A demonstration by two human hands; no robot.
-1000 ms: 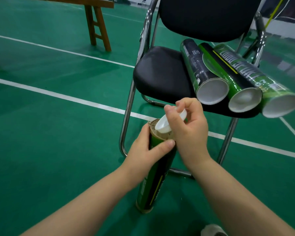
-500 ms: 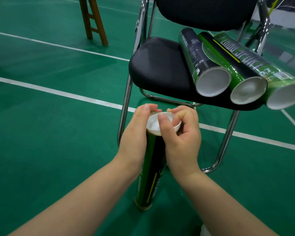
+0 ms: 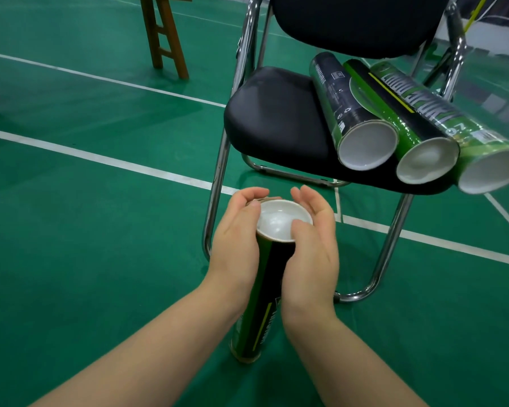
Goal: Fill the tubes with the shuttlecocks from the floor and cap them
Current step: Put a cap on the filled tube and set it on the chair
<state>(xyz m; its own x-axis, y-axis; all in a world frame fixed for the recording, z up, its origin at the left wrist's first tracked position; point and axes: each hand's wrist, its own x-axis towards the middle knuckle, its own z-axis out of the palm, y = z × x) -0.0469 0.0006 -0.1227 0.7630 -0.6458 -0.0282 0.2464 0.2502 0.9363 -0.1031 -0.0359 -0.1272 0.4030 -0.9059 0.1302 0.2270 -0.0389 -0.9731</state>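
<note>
A green and black shuttlecock tube (image 3: 272, 274) stands upright on the green floor in front of the chair. A white cap (image 3: 276, 221) sits in its top opening. My left hand (image 3: 235, 239) grips the tube's upper end, fingers curled round its far side. My right hand (image 3: 312, 251) lies against the right side of the tube; its thumb rests on the cap's rim and its fingers are loosely spread, off the cap. Whatever is inside the tube is hidden by the cap.
Three capped tubes, one black (image 3: 338, 104) and two green (image 3: 394, 113) (image 3: 459, 127), lie side by side on the black chair seat (image 3: 271, 121). A chrome chair leg (image 3: 218, 171) stands just behind my hands. Wooden legs (image 3: 165, 39) rise at far left.
The cap went from tilted in my right fingers to seated flat in the tube's mouth. My right fingers have opened away from it, with only the thumb on the rim.
</note>
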